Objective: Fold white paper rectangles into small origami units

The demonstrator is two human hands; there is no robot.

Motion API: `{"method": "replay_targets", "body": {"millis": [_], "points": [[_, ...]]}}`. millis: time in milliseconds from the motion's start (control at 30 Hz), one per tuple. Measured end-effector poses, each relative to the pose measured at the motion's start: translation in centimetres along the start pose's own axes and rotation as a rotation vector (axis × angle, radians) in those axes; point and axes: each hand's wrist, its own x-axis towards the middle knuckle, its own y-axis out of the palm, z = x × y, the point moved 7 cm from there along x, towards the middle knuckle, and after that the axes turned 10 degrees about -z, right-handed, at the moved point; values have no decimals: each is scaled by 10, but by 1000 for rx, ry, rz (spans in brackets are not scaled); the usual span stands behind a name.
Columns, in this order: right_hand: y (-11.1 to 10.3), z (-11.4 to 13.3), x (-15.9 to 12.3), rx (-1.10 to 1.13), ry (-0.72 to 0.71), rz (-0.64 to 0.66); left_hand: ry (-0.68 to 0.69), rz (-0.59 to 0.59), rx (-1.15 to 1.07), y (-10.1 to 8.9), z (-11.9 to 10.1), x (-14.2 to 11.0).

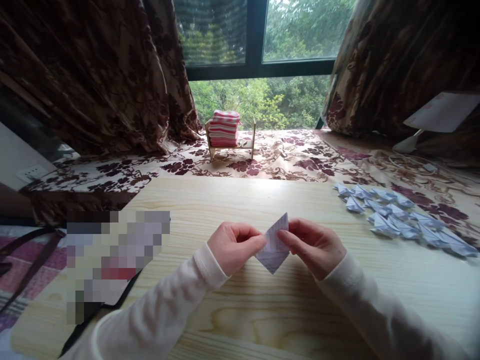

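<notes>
Both hands pinch a small folded piece of paper [273,250] above the wooden table. The paper is pale, with faint print or lines on it, and forms a pointed, diamond-like shape. My left hand [234,245] grips its left corner between thumb and forefinger. On the opposite edge, the thumb of my right hand [317,245] lies on the front face, its fingers behind the sheet and partly hidden. To the right, several folded paper pieces [397,212] of a similar pale colour lie in rows.
A pale wooden table [180,315] lies under my hands. A pixelated flat item [123,255] rests at its left. Behind, on floral cloth [288,155], stands a small rack [253,145] with folded red-and-white striped cloths [224,130]. A white lamp [438,112] stands at the right, beside the curtain [382,65].
</notes>
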Motion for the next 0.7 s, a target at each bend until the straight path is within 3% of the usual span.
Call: {"method": "replay_targets", "body": {"millis": [200, 433, 567, 700], "points": [[6, -4, -2, -9, -98, 31, -17, -26, -8, -2, 4, 1], [10, 41, -22, -371, -760, 11, -68, -96, 43, -6, 6, 0], [13, 53, -34, -543, -949, 19, -61, -120, 22, -8, 6, 0], [16, 56, -38, -615, -1026, 20, -87, -112, -32, -9, 11, 3]]}}
